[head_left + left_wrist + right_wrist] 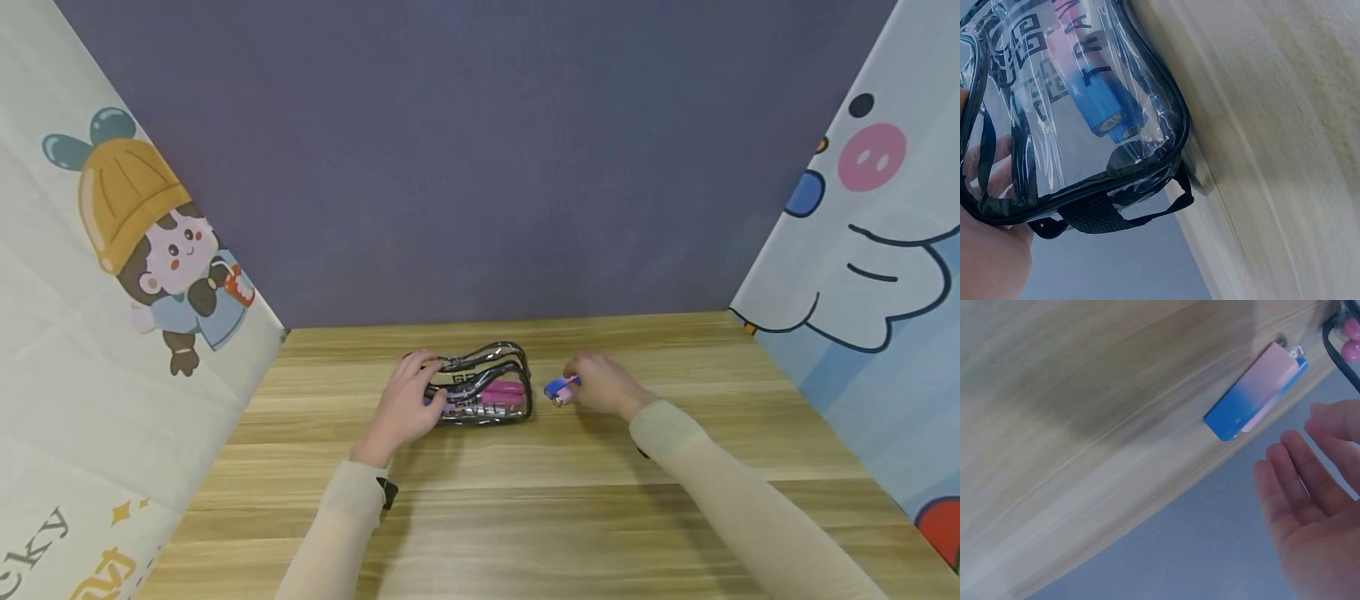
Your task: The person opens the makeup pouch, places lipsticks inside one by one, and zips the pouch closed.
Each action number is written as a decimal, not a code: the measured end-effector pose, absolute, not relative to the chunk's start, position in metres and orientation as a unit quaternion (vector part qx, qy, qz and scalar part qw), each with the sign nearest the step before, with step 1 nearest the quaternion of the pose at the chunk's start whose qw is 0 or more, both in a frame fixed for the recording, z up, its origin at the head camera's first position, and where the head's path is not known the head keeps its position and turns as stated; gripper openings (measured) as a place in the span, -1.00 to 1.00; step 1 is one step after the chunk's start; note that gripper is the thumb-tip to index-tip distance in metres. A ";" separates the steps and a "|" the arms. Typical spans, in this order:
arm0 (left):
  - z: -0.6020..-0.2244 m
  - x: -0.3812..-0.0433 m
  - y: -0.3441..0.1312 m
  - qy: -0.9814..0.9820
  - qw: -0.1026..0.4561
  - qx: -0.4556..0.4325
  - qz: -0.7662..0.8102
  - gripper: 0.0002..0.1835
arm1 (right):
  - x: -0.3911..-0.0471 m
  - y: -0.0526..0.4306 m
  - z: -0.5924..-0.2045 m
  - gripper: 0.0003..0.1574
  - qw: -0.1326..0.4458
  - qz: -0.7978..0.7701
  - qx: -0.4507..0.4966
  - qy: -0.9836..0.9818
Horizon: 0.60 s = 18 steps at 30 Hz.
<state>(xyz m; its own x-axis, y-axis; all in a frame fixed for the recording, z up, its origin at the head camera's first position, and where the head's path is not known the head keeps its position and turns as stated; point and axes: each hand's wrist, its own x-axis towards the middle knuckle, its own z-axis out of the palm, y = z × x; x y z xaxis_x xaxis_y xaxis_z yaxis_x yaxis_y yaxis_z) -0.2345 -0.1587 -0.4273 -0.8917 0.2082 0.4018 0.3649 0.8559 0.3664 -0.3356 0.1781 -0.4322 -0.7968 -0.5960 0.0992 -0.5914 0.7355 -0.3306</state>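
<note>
My left hand [408, 400] grips the left end of a clear zip pouch [472, 414] with black piping, its thumb on the near side and fingers toward the far side. In the left wrist view the pouch [1079, 175] shows printed letters, a black strap and pink-and-blue cylinders [1094, 103] inside. Bright pink rounded items [504, 393] lie in its right end. To the right of the pouch, my right hand [600, 385] is beside a small flat pink-and-blue object [1257, 390] with a metal bit at one end. The right wrist view shows loosely extended fingers [1297, 481] apart from it.
The wood-grain tabletop [517, 517] runs up to a dark grey-blue panel [495, 167] at the back. Cartoon-printed sheets stand at the left [75, 333] and right [847, 250] sides.
</note>
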 end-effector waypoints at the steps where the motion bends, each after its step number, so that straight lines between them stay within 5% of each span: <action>1: -0.428 -0.234 -0.159 -0.947 0.177 -0.152 -0.222 -0.45 | -0.336 0.178 -0.433 -0.74 0.009 -0.173 -0.318 0.932; 18: -0.428 -0.235 -0.159 -0.951 0.161 -0.143 -0.220 -0.46 | -0.333 0.179 -0.445 -0.81 0.009 -0.157 -0.326 0.932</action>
<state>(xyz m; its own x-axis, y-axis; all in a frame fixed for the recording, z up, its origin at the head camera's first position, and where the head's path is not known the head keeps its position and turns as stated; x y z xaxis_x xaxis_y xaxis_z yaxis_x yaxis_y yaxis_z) -0.2352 -0.1587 -0.4281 -0.9070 0.2011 0.3701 0.3432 0.8622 0.3726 -0.3328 0.1791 -0.4451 -0.7872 -0.6107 0.0856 -0.6051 0.7383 -0.2981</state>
